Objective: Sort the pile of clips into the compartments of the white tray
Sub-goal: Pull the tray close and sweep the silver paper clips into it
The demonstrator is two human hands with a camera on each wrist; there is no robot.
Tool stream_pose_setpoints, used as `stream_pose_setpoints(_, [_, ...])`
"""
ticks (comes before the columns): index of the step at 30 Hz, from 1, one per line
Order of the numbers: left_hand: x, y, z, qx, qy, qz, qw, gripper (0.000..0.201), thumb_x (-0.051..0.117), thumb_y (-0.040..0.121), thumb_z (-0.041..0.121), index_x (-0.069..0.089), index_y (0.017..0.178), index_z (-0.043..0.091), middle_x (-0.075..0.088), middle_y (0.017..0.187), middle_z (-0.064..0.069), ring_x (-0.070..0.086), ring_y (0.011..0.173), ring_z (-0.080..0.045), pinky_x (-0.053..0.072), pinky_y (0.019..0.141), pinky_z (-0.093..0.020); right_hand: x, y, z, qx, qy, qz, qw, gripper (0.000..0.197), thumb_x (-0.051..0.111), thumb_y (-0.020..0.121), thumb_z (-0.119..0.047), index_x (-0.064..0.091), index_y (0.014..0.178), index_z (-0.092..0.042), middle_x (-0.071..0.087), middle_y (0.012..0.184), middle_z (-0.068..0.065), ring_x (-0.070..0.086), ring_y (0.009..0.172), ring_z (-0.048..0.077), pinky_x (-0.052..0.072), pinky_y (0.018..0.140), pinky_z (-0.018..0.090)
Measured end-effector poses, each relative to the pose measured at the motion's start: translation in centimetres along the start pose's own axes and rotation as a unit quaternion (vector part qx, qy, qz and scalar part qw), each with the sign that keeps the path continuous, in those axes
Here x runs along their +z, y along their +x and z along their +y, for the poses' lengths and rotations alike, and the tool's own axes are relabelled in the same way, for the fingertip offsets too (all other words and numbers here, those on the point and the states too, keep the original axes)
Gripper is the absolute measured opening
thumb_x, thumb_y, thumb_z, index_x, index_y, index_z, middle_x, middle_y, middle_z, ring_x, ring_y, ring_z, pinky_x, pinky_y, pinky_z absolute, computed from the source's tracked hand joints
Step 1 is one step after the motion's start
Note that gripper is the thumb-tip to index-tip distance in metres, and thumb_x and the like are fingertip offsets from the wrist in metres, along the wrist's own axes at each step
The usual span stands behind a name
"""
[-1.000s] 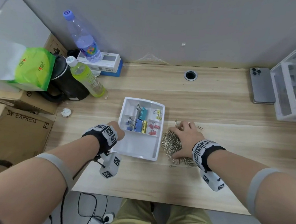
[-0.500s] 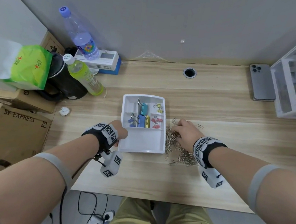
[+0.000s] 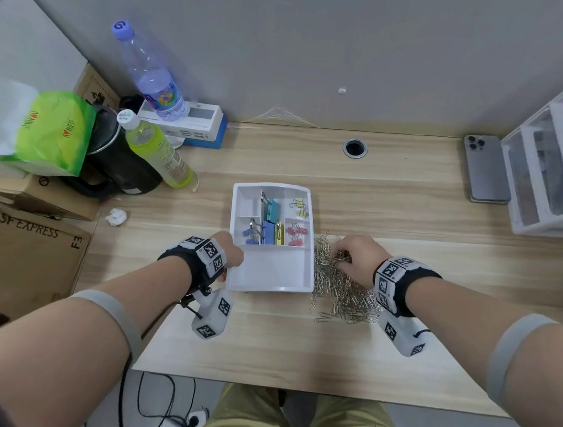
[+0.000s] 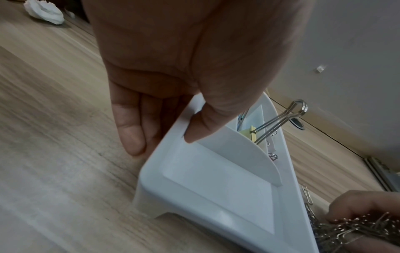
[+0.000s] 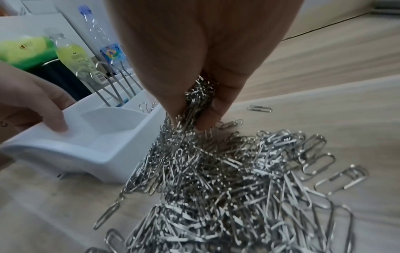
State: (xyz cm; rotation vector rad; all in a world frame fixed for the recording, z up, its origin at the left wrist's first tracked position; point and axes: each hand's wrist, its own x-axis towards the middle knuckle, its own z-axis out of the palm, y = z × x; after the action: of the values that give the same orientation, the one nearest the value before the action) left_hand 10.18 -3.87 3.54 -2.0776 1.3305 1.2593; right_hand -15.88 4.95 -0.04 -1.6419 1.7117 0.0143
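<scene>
The white tray (image 3: 269,288) sits mid-table with coloured binder clips (image 3: 272,226) in its far compartments; its large near compartment (image 4: 218,186) holds nothing. My left hand (image 3: 231,260) pinches the tray's left rim (image 4: 171,142), thumb inside, fingers (image 4: 132,137) outside. A pile of silver paper clips (image 3: 341,294) lies right of the tray. My right hand (image 3: 348,257) grips a bunch of paper clips (image 5: 194,109) just above the pile (image 5: 227,188), strands still hanging into it.
Two bottles (image 3: 155,153), a black kettle (image 3: 119,166), a green packet (image 3: 54,133) and cardboard boxes (image 3: 18,256) crowd the left. A phone (image 3: 485,169) and a clear drawer unit (image 3: 560,161) stand at the far right. A crumpled paper ball (image 3: 116,216) lies left of the tray.
My right hand went from lying flat on the pile to closing on a bunch of clips and lifting it slightly. The left hand kept its hold on the tray.
</scene>
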Motion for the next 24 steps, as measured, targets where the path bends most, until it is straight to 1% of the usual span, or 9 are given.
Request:
stream_pose_setpoints(2, [-0.1, -0.2, 0.2, 0.0, 0.008, -0.003, 1.0, 0.014, 0.045, 0.091, -0.004, 0.048, 0.078, 0.0, 0.06, 0.089, -0.025, 0.061, 0.079, -0.035, 0.055, 0.086, -0.047, -0.6, -0.1, -0.2, 0.004, 0.011, -0.001, 1.0, 0.023, 0.066, 0.09, -0.02, 0.069, 0.112, -0.022, 0.064, 0.123, 0.003, 0.059, 0.106, 0.02, 0.047, 0.094, 0.031])
stream_pose_setpoints(6, [-0.2, -0.4, 0.4, 0.007, 0.018, -0.016, 1.0, 0.015, 0.044, 0.091, -0.004, 0.049, 0.078, 0.0, 0.059, 0.091, -0.025, 0.059, 0.08, -0.035, 0.054, 0.083, -0.043, -1.3, -0.1, -1.3, -0.003, 0.044, 0.004, 0.999, 0.02, 0.067, 0.089, -0.023, 0.069, 0.109, -0.023, 0.062, 0.12, -0.003, 0.055, 0.081, 0.009, 0.043, 0.082, 0.022])
stream_pose_setpoints(8, [-0.2, -0.4, 0.4, 0.009, 0.021, -0.016, 1.0, 0.015, 0.045, 0.091, -0.004, 0.049, 0.078, 0.001, 0.06, 0.091, -0.025, 0.059, 0.08, -0.034, 0.054, 0.083, -0.043, -1.5, 0.1, -2.4, -0.017, 0.061, -0.001, 0.998, 0.018, 0.068, 0.088, -0.023, 0.069, 0.106, -0.025, 0.063, 0.119, -0.004, 0.062, 0.09, 0.012, 0.046, 0.087, 0.024])
stream_pose_setpoints(11, [-0.2, -0.3, 0.3, 0.009, 0.027, -0.015, 0.999, 0.014, 0.045, 0.091, -0.003, 0.049, 0.079, 0.001, 0.063, 0.095, -0.027, 0.063, 0.083, -0.036, 0.056, 0.089, -0.046, -0.8, 0.9, -4.5, -0.031, 0.082, -0.007, 0.996, 0.017, 0.071, 0.084, -0.023, 0.071, 0.101, -0.027, 0.065, 0.125, 0.0, 0.063, 0.11, 0.022, 0.049, 0.097, 0.036])
stream_pose_setpoints(14, [-0.2, -0.1, 0.2, 0.012, 0.035, -0.017, 0.999, 0.013, 0.046, 0.092, -0.002, 0.049, 0.079, 0.002, 0.066, 0.102, -0.028, 0.067, 0.09, -0.037, 0.055, 0.092, -0.048, 0.5, 1.5, -6.4, -0.052, 0.091, -0.008, 0.994, 0.018, 0.07, 0.086, -0.02, 0.072, 0.103, -0.023, 0.063, 0.13, 0.001, 0.056, 0.123, 0.019, 0.044, 0.102, 0.029])
stream_pose_setpoints(17, [-0.2, 0.0, 0.2, 0.013, 0.032, -0.025, 0.999, 0.007, 0.046, 0.091, -0.002, 0.051, 0.088, 0.0, 0.067, 0.109, -0.029, 0.069, 0.096, -0.038, 0.055, 0.091, -0.048, 2.2, 1.8, -7.6, -0.058, 0.085, -0.01, 0.995, 0.023, 0.066, 0.088, -0.017, 0.072, 0.11, -0.021, 0.067, 0.123, -0.001, 0.059, 0.115, 0.017, 0.044, 0.095, 0.024])
stream_pose_setpoints(19, [-0.2, 0.2, 0.1, 0.016, 0.029, -0.026, 0.999, 0.009, 0.045, 0.091, -0.002, 0.051, 0.097, -0.001, 0.066, 0.105, -0.028, 0.068, 0.092, -0.038, 0.056, 0.089, -0.046, 3.1, 1.7, -8.0, -0.062, 0.075, -0.033, 0.995, 0.026, 0.066, 0.088, -0.017, 0.071, 0.114, -0.019, 0.068, 0.118, -0.001, 0.062, 0.108, 0.017, 0.043, 0.091, 0.021])
stream_pose_setpoints(21, [-0.3, 0.2, 0.0, 0.02, 0.021, -0.03, 0.999, 0.01, 0.044, 0.091, -0.002, 0.049, 0.1, 0.0, 0.061, 0.097, -0.026, 0.065, 0.083, -0.036, 0.056, 0.084, -0.046, 3.6, 1.6, -8.1, -0.071, 0.069, -0.047, 0.994, 0.029, 0.066, 0.088, -0.017, 0.071, 0.115, -0.02, 0.069, 0.117, -0.001, 0.063, 0.107, 0.017, 0.045, 0.095, 0.022])
stream_pose_setpoints(24, [-0.4, 0.2, 0.1, 0.024, 0.023, -0.03, 0.999, 0.01, 0.045, 0.09, -0.001, 0.05, 0.099, 0.0, 0.061, 0.094, -0.025, 0.065, 0.083, -0.036, 0.057, 0.085, -0.049, 3.1, 1.5, -8.0, -0.076, 0.075, -0.056, 0.993, 0.032, 0.067, 0.087, -0.016, 0.07, 0.118, -0.021, 0.068, 0.123, -0.004, 0.061, 0.111, 0.015, 0.043, 0.097, 0.019])
